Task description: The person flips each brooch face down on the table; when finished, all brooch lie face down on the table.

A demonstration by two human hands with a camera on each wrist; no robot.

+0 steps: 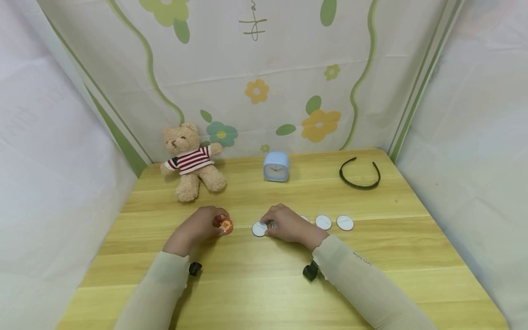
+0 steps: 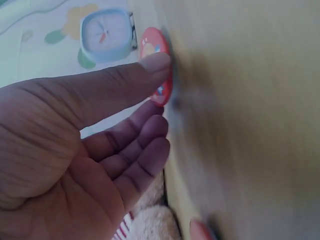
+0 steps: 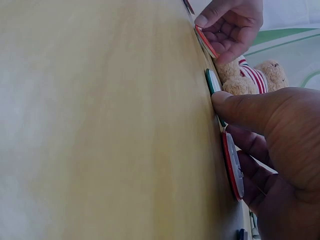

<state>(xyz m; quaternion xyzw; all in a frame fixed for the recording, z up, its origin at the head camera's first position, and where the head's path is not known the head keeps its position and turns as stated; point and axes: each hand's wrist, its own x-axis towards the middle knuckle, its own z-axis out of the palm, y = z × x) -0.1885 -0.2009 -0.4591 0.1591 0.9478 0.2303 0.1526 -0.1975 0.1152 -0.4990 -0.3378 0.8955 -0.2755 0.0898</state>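
My left hand (image 1: pixel 202 225) pinches a red round disc (image 1: pixel 226 226) with a printed picture, thumb on its face in the left wrist view, the disc tilted on edge close to the tabletop. To the right, my right hand (image 1: pixel 288 223) pinches a white-faced round disc (image 1: pixel 260 229) between thumb and fingers; its rim shows green in the right wrist view. Beside that one, close by my right fingers, lies a red-rimmed disc (image 3: pixel 232 166) with a pale back. Further right in the row are white discs (image 1: pixel 323 222), one partly hidden behind my right hand.
A teddy bear (image 1: pixel 192 160) in a striped sweater sits at the back left. A blue alarm clock (image 1: pixel 276 167) stands at the back middle, and a black headband (image 1: pixel 360 185) lies at the back right. A flowered curtain (image 1: pixel 288 59) encloses the wooden table (image 1: pixel 255 288).
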